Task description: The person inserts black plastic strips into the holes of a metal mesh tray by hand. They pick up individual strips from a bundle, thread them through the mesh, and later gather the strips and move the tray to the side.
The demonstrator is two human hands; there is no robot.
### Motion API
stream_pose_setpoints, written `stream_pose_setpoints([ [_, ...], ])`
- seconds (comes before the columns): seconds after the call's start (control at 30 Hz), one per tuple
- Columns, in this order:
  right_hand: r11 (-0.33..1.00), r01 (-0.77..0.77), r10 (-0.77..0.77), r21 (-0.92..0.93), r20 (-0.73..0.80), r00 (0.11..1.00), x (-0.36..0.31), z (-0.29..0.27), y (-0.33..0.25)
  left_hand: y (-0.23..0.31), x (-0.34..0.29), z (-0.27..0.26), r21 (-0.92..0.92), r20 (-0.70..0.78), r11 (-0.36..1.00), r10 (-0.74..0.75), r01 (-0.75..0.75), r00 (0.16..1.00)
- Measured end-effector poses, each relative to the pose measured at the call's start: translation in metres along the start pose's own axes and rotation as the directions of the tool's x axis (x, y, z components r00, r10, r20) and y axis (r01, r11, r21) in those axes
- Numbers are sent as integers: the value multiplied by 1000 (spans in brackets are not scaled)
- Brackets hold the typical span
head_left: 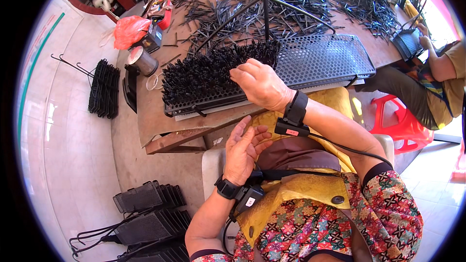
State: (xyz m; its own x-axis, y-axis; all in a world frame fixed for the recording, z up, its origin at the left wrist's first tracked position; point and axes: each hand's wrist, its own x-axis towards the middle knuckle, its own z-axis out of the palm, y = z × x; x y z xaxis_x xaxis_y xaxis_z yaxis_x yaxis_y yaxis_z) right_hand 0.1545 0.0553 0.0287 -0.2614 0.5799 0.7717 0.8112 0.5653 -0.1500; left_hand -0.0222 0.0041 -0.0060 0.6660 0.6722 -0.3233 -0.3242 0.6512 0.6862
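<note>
A: Start at the fingers; clock face centred on the right hand.

B: Right hand: fingers curled, tips drawn together over the packed black pieces. Whether they pinch one, cannot tell; the knuckles hide it.

A: Left hand?

B: Left hand, between 6 and 7 o'clock, below the bench edge: fingers loosely spread, slightly bent. A dark strap rounds each wrist.

A: The pieces and their carrier?

B: Pieces crowd from 9 to 11 o'clock, matte, knobbly, like coarse bristle. They fill the left part of a long perforated tray. Its bare part, at 2 o'clock, is glossy dark sheet with round holes and a rounded corner. Slim black rods rise at 12.

A: Beyond the tray?

B: Brown, flat bench. Loose sticks, thin, straight and shiny, lie tangled from 11 to 1 o'clock. Between 9 and 10: a grey cylinder and a crinkled red plastic bag.

A: Outer ring?

B: Dark racks hang at 9; stacked mesh racks at 7. Between 2 and 3, a co-worker holds a small perforated basket. Smooth red stool, between 3 and 4.
</note>
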Motion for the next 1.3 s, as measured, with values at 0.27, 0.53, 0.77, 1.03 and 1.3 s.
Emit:
stream_pose_setpoints([
  [0.27, 998, -61, 62, -26, 53, 997, -16, -13, -1, 1, 2, 0, 17, -30, 1000, -17, 18, 999],
  [0.53, 987, -158, 153, 8, 197, 968, -90, -95, 16, -8, 2, -5, 124, -61, 992, -10, 18, 998],
  [0.77, 932, -362, 360, -34, 230, 904, -167, -156, 28, 23, 10, 31, 273, -95, 960, -39, 63, 995],
  [1.03, 819, -572, 547, 52, 235, 804, -204, -161, 19, 185, 100, 105, 717, -8, 615, 477, -327, 879],
  [1.3, 766, -641, 602, 41, 304, 738, -202, -163, 28, 258, 249, 64, 970, -68, 243, 320, -13, 945],
])
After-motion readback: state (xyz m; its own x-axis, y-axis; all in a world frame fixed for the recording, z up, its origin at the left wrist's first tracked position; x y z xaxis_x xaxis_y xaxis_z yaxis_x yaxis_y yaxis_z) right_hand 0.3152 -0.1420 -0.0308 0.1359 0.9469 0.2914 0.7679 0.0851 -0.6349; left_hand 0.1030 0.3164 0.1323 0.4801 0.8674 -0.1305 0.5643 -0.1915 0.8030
